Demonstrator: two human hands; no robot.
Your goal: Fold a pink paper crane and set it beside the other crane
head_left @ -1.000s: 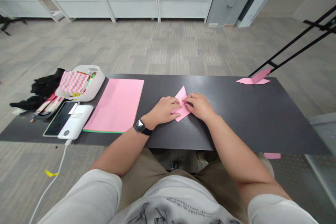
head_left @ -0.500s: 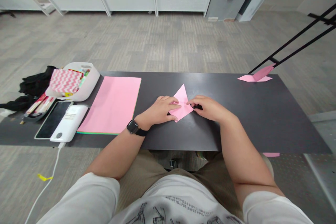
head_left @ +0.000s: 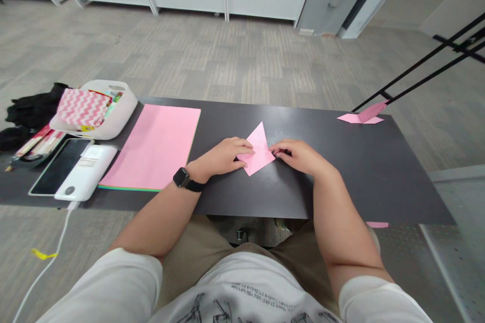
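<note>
A small folded pink paper [head_left: 258,150], pointed at the top, lies on the dark table between my hands. The fingers of my left hand [head_left: 227,155] stretch out over its left part and press it on the tabletop, thumb apart near the lower left edge. At its right corner my right hand [head_left: 293,153] is closed, thumb and forefinger pinching the paper's edge. The palm side of both hands is hidden, and the left corner of the paper is covered by fingers.
A stack of coloured paper [head_left: 155,146], pink on top, lies to the left. Beyond it are a white power bank [head_left: 88,171], a phone [head_left: 62,169] and a white basket [head_left: 127,111]. A folded pink piece [head_left: 369,113] sits at the far right, by a black metal frame [head_left: 417,70].
The view has shifted a little, so most things sit farther left. My left fingers have drawn slightly back toward the paper's left edge. My right hand stays at its right corner.
</note>
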